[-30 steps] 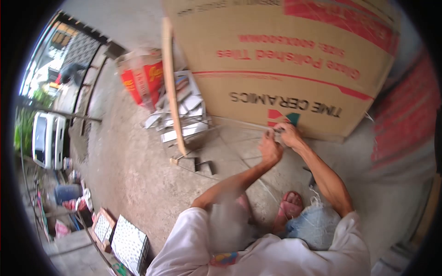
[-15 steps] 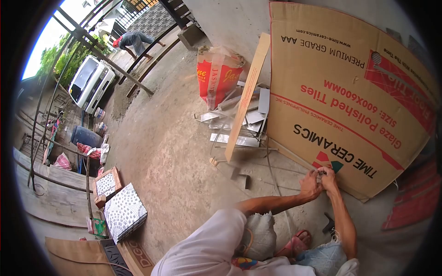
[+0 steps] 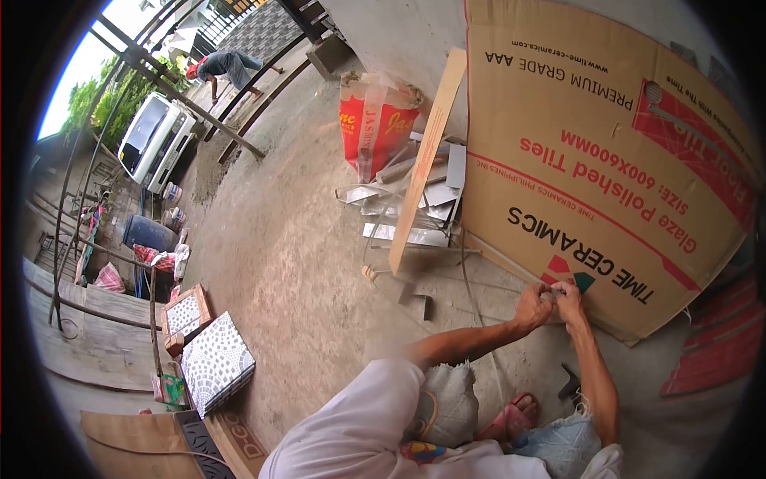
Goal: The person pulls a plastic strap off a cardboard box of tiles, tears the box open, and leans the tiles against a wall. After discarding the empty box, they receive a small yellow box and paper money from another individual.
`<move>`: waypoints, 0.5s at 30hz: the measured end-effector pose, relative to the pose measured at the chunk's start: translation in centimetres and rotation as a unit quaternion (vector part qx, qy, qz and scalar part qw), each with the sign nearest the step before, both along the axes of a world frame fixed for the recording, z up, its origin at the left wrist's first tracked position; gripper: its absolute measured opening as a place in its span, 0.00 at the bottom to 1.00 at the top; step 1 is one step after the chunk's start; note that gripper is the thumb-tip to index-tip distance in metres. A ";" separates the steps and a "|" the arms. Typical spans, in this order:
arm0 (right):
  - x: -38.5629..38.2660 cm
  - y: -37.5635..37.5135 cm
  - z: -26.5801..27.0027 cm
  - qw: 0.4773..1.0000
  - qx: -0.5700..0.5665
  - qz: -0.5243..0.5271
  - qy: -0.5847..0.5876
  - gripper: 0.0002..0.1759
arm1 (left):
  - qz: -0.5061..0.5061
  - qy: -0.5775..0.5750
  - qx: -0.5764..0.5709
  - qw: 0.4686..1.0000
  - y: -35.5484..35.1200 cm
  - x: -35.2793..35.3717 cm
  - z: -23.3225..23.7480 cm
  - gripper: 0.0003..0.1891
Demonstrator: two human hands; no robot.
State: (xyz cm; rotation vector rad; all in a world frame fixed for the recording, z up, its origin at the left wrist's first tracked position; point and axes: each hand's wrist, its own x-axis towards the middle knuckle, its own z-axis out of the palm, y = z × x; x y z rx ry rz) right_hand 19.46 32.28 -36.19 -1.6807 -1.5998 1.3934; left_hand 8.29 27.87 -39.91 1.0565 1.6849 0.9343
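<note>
My left hand (image 3: 533, 307) and my right hand (image 3: 569, 304) meet at the lower edge of a large brown cardboard box (image 3: 590, 176) with upside-down "TIME CERAMICS" print. The fingers of both hands are closed in a pinch, close together. A small greyish bit shows between the fingertips, too small to identify. Thin wires or strips (image 3: 511, 267) run across the floor toward the hands. Below my right hand, near the pink sandal (image 3: 519, 411), lies a small black object (image 3: 569, 385).
A wooden strip (image 3: 427, 160) leans beside a red and brown sack (image 3: 375, 128) and a pile of white and metal scraps (image 3: 431, 207). Patterned tiles (image 3: 217, 363) lie at left. Farther off are a blue drum (image 3: 149, 234), a white vehicle (image 3: 155, 140) and a bending person (image 3: 227, 72).
Both hands remain together, with their fingers slightly shifted. The view has moved a little. The distant person's head and arm have changed position.
</note>
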 end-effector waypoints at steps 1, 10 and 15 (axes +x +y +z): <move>0.1 0.0 -0.2 1.000 -0.006 -0.002 0.004 0.08 | -0.005 -0.001 -0.009 1.000 0.1 -0.2 0.4 0.20; 0.6 0.5 -2.2 1.000 -0.008 0.001 -0.019 0.09 | -0.002 0.018 -0.009 1.000 1.1 -0.4 -0.5 0.17; 0.4 0.5 -0.8 0.999 -0.051 -0.009 -0.013 0.12 | -0.017 0.014 0.003 1.000 1.2 -0.7 -1.5 0.16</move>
